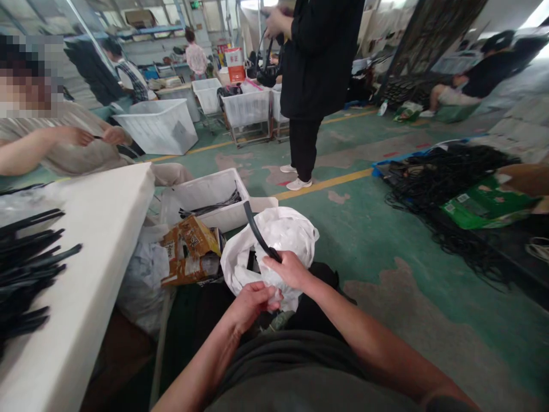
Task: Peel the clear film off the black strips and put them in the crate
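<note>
A curved black strip (pixel 256 232) is sticking up out of a white plastic bag (pixel 281 240) that is sitting in the person's lap, and the right hand (pixel 289 269) is closing its grip around the strip's lower end, thumb and fingers pinching it just above the bag's mouth. The left hand (pixel 251 302) is gripping the bag's crumpled edge, fingers curled shut on the white plastic, just below and beside the right hand. Left of the bag, a crushed brown cardboard box (pixel 191 249) is lying on its side with printing too creased to read, resting against a grey plastic sack (pixel 143 280). Behind them, a white bin (pixel 206 197) is holding a few more black strips. The white counter (pixel 94 240) is running along the left, carrying a pile of black strips (pixel 30 269). A seated person (pixel 64 143) is working at its far end, and a person in black (pixel 315 86) is standing on the green floor (pixel 386 246) beyond the bin. To the right, a tangle of black cords (pixel 446 171) is lying beside a green carton (pixel 484 206) whose labels are too small to read.
</note>
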`<control>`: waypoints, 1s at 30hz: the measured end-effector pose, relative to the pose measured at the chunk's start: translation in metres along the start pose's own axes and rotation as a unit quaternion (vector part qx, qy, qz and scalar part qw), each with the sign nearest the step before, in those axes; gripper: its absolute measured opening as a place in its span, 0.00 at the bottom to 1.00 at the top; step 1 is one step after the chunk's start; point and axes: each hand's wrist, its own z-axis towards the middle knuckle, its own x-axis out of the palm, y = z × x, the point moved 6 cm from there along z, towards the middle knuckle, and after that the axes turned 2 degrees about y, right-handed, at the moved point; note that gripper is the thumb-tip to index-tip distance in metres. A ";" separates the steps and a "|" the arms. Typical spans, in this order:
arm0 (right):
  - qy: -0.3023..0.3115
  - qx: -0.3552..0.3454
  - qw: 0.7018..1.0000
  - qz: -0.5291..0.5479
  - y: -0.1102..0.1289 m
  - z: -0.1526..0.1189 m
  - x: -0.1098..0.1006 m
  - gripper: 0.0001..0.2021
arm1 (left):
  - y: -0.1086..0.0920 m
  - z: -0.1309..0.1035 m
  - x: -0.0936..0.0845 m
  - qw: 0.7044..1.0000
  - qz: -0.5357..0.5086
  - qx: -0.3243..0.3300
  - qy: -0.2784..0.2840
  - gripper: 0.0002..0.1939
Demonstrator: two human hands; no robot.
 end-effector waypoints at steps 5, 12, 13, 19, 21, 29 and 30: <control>-0.004 0.003 1.000 -0.020 -0.005 -0.027 -0.022 0.22 | -0.002 0.002 -0.020 0.984 -0.160 0.041 -0.068 0.17; 0.078 0.039 0.995 0.053 -0.008 -0.092 -0.031 0.19 | -0.008 0.001 -0.040 0.943 -0.286 0.026 -0.169 0.05; 0.098 0.046 0.991 0.081 -0.005 -0.097 -0.029 0.19 | -0.009 0.001 -0.039 0.942 -0.291 0.024 -0.168 0.04; 0.098 0.067 0.987 0.109 0.010 -0.102 -0.025 0.19 | -0.012 0.001 -0.032 0.936 -0.316 0.043 -0.150 0.05; 0.084 0.056 0.992 0.076 0.013 -0.102 -0.024 0.17 | -0.011 0.002 -0.033 0.931 -0.325 0.053 -0.157 0.06; 0.054 0.035 0.998 -0.008 0.010 -0.102 -0.019 0.13 | -0.008 0.006 -0.039 0.934 -0.312 0.049 -0.165 0.11; 0.052 0.032 0.998 -0.017 0.010 -0.100 -0.019 0.13 | -0.007 0.006 -0.038 0.934 -0.313 0.048 -0.164 0.11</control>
